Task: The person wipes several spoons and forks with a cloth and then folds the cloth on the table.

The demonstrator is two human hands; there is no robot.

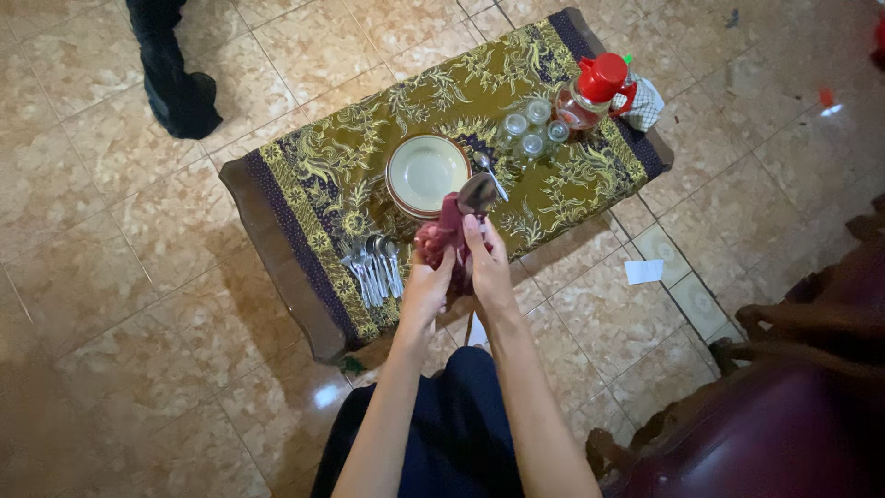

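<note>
Low brown wooden table [277, 242] covered by an olive-and-gold patterned batik cloth [387, 120], standing on a beige tiled floor [111, 304]. On the cloth: stack of cream round plates with dark rims [426, 172] at centre, cluster of clear upturned drinking glasses [533, 132] to the right of it, glass jug with red lid [592, 92] at the far right corner with a checked cloth item [645, 103] just beside it, loose single metal spoon [489, 171] between plates and glasses, bunch of metal spoons and forks [373, 267] at the near left edge of the table. Dark red-brown wooden chair [793, 406] near right, white paper scrap [643, 271] on the floor right of the table, black clothed leg of another person [175, 78] far left. Nothing blocks the hands; they sit over the near edge of the table. Metal spoon being wiped [477, 194] has its bowl up and far, pointing toward the plates, long axis running near-to-far, handle hidden inside a dark red cloth [445, 235]. Left hand [427, 286] closed around the lower bunch of the cloth. Right hand [489, 267] gripping cloth and spoon handle together, fingers reaching up just below the bowl. Spoon bowl sticks out just above both hands, right beside the plate stack.
</note>
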